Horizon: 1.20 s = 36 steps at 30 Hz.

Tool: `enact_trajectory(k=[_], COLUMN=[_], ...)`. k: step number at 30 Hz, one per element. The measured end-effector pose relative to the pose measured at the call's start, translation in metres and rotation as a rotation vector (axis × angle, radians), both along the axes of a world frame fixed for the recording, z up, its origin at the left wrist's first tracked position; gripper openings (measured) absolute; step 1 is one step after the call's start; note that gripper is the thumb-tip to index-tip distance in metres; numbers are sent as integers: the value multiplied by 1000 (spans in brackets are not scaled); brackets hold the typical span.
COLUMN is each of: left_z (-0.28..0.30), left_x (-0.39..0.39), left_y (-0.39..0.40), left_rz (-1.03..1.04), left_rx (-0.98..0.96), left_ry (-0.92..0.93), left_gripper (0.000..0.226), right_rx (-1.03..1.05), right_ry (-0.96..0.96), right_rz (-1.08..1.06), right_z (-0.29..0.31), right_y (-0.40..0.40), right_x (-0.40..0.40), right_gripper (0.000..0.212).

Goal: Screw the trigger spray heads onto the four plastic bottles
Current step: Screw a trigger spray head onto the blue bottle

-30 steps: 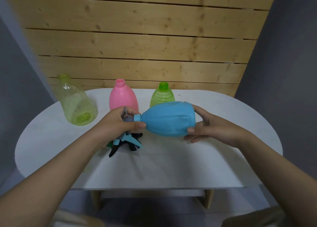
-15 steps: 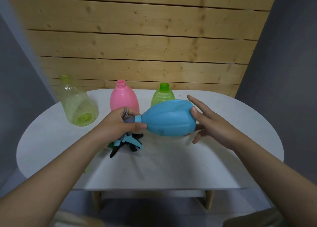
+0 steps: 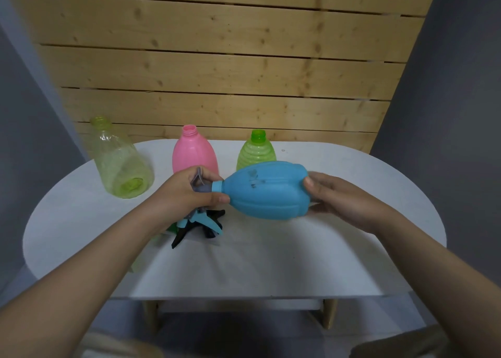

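Observation:
A blue bottle lies sideways in the air above the table, neck pointing left. My right hand grips its base. My left hand is closed around a grey trigger spray head that sits at the bottle's neck. Behind stand a pink bottle, a ribbed green bottle and a clear yellow-green bottle, all three with bare necks. Under my left hand lie loose spray heads in blue, black and green, partly hidden.
The white oval table stands against a wooden plank wall. Grey walls close in on both sides. Wooden table legs show below the front edge.
My right hand opened its fingers on the bottle's base, then closed on it again. The blue bottle has turned about its long axis; dark marks now face up. My left hand stays on the head.

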<state>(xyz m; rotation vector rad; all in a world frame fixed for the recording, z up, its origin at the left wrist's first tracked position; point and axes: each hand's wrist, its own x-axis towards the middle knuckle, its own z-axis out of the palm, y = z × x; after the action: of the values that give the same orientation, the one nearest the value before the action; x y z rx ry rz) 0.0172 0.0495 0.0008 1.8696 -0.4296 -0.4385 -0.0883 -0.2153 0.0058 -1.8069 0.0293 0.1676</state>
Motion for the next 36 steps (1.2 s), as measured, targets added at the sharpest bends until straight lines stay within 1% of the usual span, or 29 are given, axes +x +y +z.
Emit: enact_trajectory(k=[3,6,11,15,19,20,21,23,25,27,29,32,34,36], left_z=[0,1,4,7,7,7,8,7,6,7,8,11,11,8], left_x=[-1,-2,-5,-5,-5,-5,-4,-5,-8,-11,-12,-9,-3,3], left_y=[-2,-2,-3,-1,-2,-3,-5,-9,-18,-27,-34,-39,-42,-45], left_rz=[-16,-22,-49,-68,-67,-65,-67,-96,-141,-175,-195,-195,-131,-30], left_rx=[-5,4,-33,-37,-38,-28,-12,30,36,14,-2,-47,-112,-199], left_ry=[28,-10,-70,-92,-147,-147,-141,-158,-210,-258,-277,-240,-234,-185], left_gripper=[26,27,33,45,46,46,44,40,38,38,41,45,38,31], right_rx=[48,77,86,56,51,20,-53,-290,-484,-602,-658,-543,-427,-295], right_ry=[-47,-55,-43,-23,-7,-19,-40,-103,-156,-157,-145,-126,-116,-100], right_rz=[-1,-32,-52,-58,-23,-16,-16,-29,16,86,93,14,-57,-156], right_z=[0,1,5,4,6,7,8,11,14,14,15,16,17,18], right_y=[2,4,2,1,0,0,0,2,9,16,17,9,0,-9], right_x=[0,2,3,4,1,-1,-2,-4,-5,-5,-5,-5,-6,-6], right_gripper=[66,53,43,45,54,56,59,69,71,76,77,67,61,59])
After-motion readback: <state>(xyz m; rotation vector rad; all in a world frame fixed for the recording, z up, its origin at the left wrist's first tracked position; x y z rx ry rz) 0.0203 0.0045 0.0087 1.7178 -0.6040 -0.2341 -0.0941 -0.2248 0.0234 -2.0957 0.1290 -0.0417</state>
